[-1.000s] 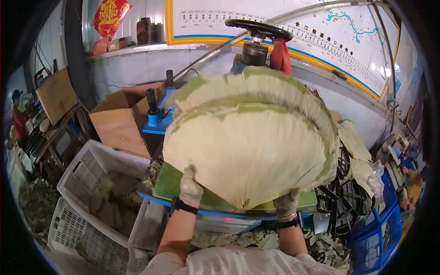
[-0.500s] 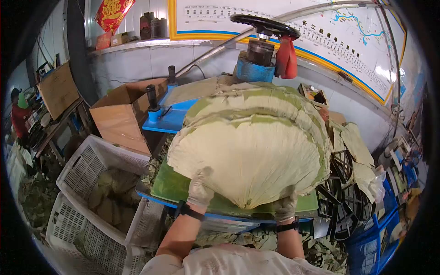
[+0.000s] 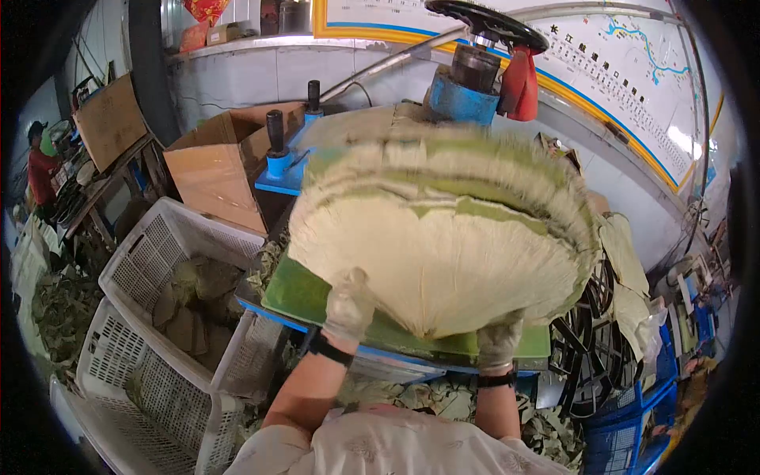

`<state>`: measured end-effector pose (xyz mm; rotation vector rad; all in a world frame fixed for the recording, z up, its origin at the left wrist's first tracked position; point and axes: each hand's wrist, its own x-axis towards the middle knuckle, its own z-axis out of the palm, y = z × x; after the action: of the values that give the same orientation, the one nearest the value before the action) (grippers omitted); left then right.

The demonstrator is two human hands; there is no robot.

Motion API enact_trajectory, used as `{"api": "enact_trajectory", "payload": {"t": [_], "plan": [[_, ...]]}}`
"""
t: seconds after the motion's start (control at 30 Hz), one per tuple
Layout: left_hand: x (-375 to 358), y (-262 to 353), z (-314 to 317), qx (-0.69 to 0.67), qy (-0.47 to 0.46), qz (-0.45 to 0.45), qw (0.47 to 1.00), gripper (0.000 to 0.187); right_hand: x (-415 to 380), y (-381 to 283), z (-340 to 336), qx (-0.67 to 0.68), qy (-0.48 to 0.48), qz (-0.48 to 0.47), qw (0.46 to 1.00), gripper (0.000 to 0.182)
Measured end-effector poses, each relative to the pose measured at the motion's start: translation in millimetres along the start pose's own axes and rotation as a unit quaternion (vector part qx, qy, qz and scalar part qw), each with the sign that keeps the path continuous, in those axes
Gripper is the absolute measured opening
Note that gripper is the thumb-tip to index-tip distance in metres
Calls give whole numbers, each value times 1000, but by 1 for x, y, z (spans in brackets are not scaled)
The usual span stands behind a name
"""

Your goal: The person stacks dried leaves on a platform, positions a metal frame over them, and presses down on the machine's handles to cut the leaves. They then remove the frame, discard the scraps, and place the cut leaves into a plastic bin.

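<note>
A thick stack of large, fan-shaped dried lotus leaves (image 3: 427, 269), pale on the near face with green edges, is held up in front of me. My left hand (image 3: 350, 307), in a whitish glove, grips its lower left edge with the thumb on the top leaf. On the lower right, my gloved right hand (image 3: 499, 342) clasps the edge, its fingers mostly hidden beneath the leaves. The far rim of the stack is motion-blurred. Under it lies a green cutting board (image 3: 299, 297) on a blue-edged machine table.
Behind the stack stands a blue machine post (image 3: 463, 96) with a black handwheel (image 3: 487, 25). White plastic crates (image 3: 166, 356) and a cardboard box (image 3: 214, 178) are at left. Black metal frames (image 3: 590, 340) and blue crates (image 3: 613, 443) are at right. Another person (image 3: 41, 170) is far left.
The stack has tilted and its far layers have fanned apart, with its lower tip slightly higher. Both hands keep their hold and the right hand has risen a little. The camera view has shifted.
</note>
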<state>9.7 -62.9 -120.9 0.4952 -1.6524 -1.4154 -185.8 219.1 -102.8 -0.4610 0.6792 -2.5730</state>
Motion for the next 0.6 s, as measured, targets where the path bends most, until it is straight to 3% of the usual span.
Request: {"api": "enact_trajectory", "payload": {"t": [0.03,0.07,0.13,0.17,0.23,0.27,0.33,0.37,0.47,0.5,0.6], "plan": [[6,27,0,-278,-35,-43,959,13,2,-8,20,-9,-19,15,1000,68],[11,56,5,-278,-35,-40,959,13,5,-10,21,-9,-21,14,1000,68],[16,93,16,-527,35,-72,846,15,13,-12,24,6,-73,-21,997,58],[17,69,11,-527,36,-70,846,15,12,-12,26,6,-75,-20,997,58],[17,0,0,-585,-187,34,789,18,9,-12,30,33,-96,-25,994,52],[12,12,1,-585,-185,39,789,18,9,-13,25,33,-102,-23,994,52],[-9,50,5,-583,-38,-120,803,35,7,-17,6,19,-134,-22,991,50],[-13,28,6,-585,-97,-63,803,48,9,-18,-4,31,-192,-27,981,49],[-31,-5,6,-597,-99,-79,792,57,-3,-25,19,19,-149,14,989,58],[-38,-93,10,-589,-97,-157,787,63,-8,-26,23,14,-124,33,992,63],[-46,-53,1,-576,-92,-123,803,63,-15,-25,26,4,-111,40,993,62]]}}
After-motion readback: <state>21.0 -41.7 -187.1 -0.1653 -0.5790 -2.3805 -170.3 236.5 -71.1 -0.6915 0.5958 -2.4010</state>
